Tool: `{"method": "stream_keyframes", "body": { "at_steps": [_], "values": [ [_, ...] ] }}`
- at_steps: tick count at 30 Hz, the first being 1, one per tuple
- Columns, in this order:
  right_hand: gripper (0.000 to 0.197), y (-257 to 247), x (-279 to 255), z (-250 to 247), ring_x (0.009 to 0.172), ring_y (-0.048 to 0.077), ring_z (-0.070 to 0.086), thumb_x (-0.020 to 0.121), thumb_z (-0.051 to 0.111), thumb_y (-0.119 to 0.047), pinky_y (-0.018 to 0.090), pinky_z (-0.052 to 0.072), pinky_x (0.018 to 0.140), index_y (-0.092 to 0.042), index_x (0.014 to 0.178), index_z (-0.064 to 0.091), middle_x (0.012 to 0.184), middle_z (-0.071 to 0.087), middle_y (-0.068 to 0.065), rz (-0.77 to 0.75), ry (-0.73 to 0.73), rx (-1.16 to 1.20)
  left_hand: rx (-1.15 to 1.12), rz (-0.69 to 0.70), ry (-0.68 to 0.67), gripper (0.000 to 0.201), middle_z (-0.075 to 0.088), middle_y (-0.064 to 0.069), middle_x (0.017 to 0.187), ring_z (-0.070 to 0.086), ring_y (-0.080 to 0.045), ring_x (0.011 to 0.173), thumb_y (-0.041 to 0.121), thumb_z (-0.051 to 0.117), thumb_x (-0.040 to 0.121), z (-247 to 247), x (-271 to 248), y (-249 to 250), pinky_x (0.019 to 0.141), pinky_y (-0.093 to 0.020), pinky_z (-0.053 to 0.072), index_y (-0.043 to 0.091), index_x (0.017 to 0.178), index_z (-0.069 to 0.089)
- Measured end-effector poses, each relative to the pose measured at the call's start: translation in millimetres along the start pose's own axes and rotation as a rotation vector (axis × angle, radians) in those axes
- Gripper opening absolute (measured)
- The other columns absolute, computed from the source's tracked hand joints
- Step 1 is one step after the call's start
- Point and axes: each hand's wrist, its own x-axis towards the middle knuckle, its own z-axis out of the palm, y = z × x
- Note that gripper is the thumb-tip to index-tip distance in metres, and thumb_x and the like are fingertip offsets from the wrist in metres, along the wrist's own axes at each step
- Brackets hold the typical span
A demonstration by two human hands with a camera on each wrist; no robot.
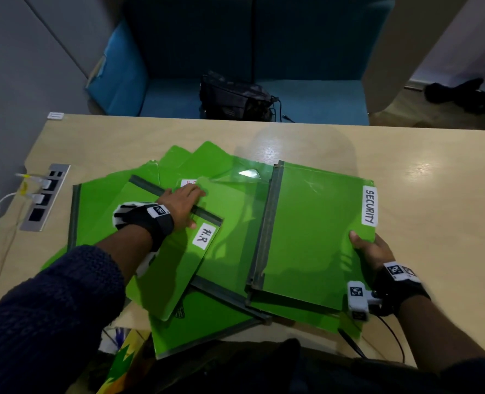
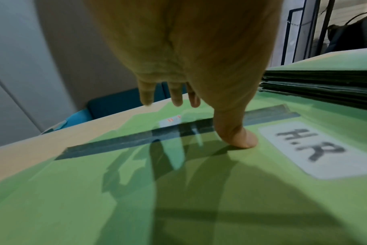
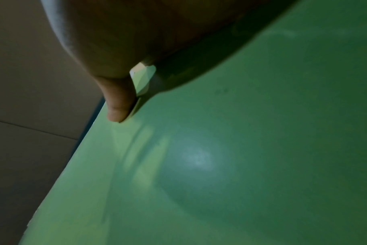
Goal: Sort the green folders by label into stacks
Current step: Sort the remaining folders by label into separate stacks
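Note:
Several green folders lie fanned over the wooden table (image 1: 434, 172). The one labelled SECURITY (image 1: 315, 231) tops a small stack at the right; my right hand (image 1: 370, 250) grips its near right corner, thumb on top (image 3: 117, 102). A folder labelled H.R (image 1: 176, 251) lies tilted at the left. My left hand (image 1: 183, 204) rests flat on it with straight fingers, thumb pressing beside the label (image 2: 239, 137). Beyond its fingertips another folder shows a label with red lettering (image 1: 187, 183), partly covered.
A power strip with white plugs and cables (image 1: 43, 194) is set into the table's left edge. A black bag (image 1: 235, 98) sits on the blue sofa behind the table. A cable runs from my right wrist camera (image 1: 360, 298) towards me.

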Motion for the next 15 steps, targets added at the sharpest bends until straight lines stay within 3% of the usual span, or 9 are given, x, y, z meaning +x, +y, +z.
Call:
{"method": "stream_keyframes", "body": {
  "at_steps": [2,6,9,12,15],
  "values": [
    [0.042,1,4,-1,0.101,0.039,0.069,0.082,0.078,-0.028,0.058,0.053,0.092,-0.018,0.121,0.066,0.114,0.073,0.011,0.002,0.004,-0.009,0.008,-0.041,-0.034,0.077,0.039,-0.005,0.147,0.046,-0.027,0.131,0.041,0.074,0.081,4,-2,-1,0.115,-0.046,0.031,0.020,0.143,0.033],
    [0.043,1,6,-2,0.101,0.039,0.069,0.085,0.075,-0.025,0.060,0.052,0.093,-0.013,0.124,0.064,0.113,0.073,0.013,-0.007,-0.002,-0.028,0.035,-0.048,-0.013,0.042,0.052,-0.005,0.125,0.049,-0.023,0.115,0.045,0.066,0.086,10,-6,-7,0.103,-0.037,0.039,0.019,0.118,0.054],
    [0.045,2,7,-3,0.101,0.040,0.069,0.085,0.075,-0.026,0.061,0.051,0.093,-0.013,0.126,0.062,0.114,0.073,0.014,0.004,-0.008,-0.044,-0.046,-0.070,0.017,0.026,0.049,-0.005,0.122,0.050,-0.023,0.109,0.041,0.058,0.093,14,-16,-13,0.096,-0.037,0.046,0.020,0.108,0.059],
    [0.043,1,7,-3,0.099,0.042,0.070,0.085,0.074,-0.028,0.064,0.052,0.091,-0.015,0.125,0.063,0.112,0.073,0.015,0.014,-0.019,-0.068,-0.123,-0.149,0.018,0.019,0.044,-0.007,0.126,0.054,-0.027,0.109,0.035,0.056,0.094,25,-23,-14,0.096,-0.040,0.050,0.021,0.107,0.056],
    [0.040,-3,4,-3,0.100,0.043,0.069,0.088,0.072,-0.025,0.064,0.051,0.091,-0.014,0.125,0.062,0.112,0.073,0.016,0.026,-0.021,-0.068,-0.158,-0.238,0.017,0.022,0.047,-0.009,0.122,0.057,-0.031,0.107,0.040,0.057,0.093,31,-23,-7,0.096,-0.041,0.050,0.023,0.106,0.057]
  ]
}}
